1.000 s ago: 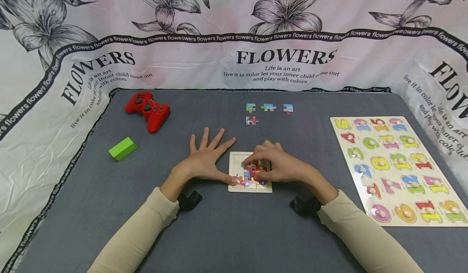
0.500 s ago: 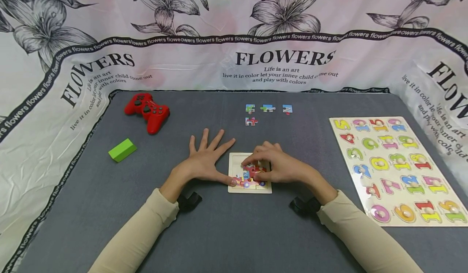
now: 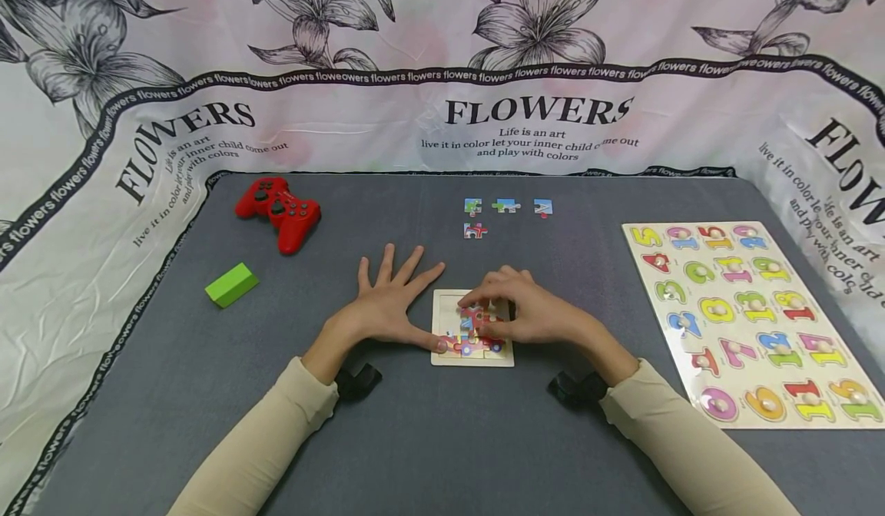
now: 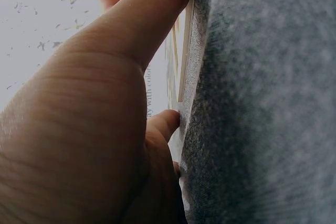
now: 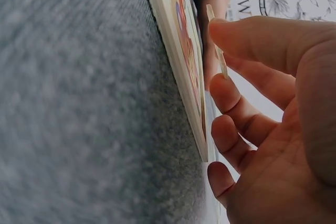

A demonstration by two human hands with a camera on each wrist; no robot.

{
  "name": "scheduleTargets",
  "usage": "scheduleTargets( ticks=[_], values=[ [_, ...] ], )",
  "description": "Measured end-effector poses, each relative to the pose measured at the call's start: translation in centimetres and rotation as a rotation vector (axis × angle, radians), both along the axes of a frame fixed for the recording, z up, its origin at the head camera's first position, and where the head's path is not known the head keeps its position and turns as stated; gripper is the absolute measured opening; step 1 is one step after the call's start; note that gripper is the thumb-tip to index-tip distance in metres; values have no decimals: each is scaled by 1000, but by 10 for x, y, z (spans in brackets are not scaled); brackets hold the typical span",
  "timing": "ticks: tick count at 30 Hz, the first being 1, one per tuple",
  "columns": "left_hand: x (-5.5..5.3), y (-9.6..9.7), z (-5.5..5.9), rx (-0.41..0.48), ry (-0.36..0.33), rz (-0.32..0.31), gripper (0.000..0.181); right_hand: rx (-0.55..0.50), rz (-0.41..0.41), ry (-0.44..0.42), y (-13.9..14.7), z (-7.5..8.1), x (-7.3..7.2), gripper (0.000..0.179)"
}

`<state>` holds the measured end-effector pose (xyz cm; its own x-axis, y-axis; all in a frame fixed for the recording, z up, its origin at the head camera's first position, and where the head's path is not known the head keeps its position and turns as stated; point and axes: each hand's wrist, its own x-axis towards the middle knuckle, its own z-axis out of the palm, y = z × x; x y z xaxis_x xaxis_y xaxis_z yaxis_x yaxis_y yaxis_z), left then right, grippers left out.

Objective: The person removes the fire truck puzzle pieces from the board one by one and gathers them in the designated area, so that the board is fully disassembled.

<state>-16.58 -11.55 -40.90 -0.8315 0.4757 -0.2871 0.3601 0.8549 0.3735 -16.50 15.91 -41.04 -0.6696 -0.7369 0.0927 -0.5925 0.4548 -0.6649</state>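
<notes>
A small square wooden puzzle tray (image 3: 439,360) lies mid-table, partly filled with pieces of a red vehicle picture. My left hand (image 3: 384,310) is spread wide, its thumb resting on the tray's lower left corner and the other fingers on the cloth. Over the tray's right side, my right hand (image 3: 531,309) pinches a thin puzzle piece (image 5: 222,65) between thumb and fingers. In the right wrist view that piece is seen edge-on, raised off the tray. The right hand hides part of the picture in the head view.
Several loose puzzle pieces (image 3: 507,205) lie beyond the tray. A red game controller (image 3: 278,210) and a green block (image 3: 231,284) are on the left. At the right lies a large number board (image 3: 691,332). Flower-printed cloth (image 3: 539,128) hangs behind the grey table.
My right hand has lifted slightly, and the pinched piece tilts up from the tray. My left hand has kept its place.
</notes>
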Motion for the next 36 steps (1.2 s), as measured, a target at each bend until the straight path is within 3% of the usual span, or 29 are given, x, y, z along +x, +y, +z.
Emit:
scheduleTargets(
  ticks=[17,36],
  values=[
    [1,0,-1,2,2,2,118,-31,-56,-8,11,-2,-9,37],
    [-1,-1,-3,1,9,0,119,-23,-210,-15,33,2,-31,39]
  ],
)
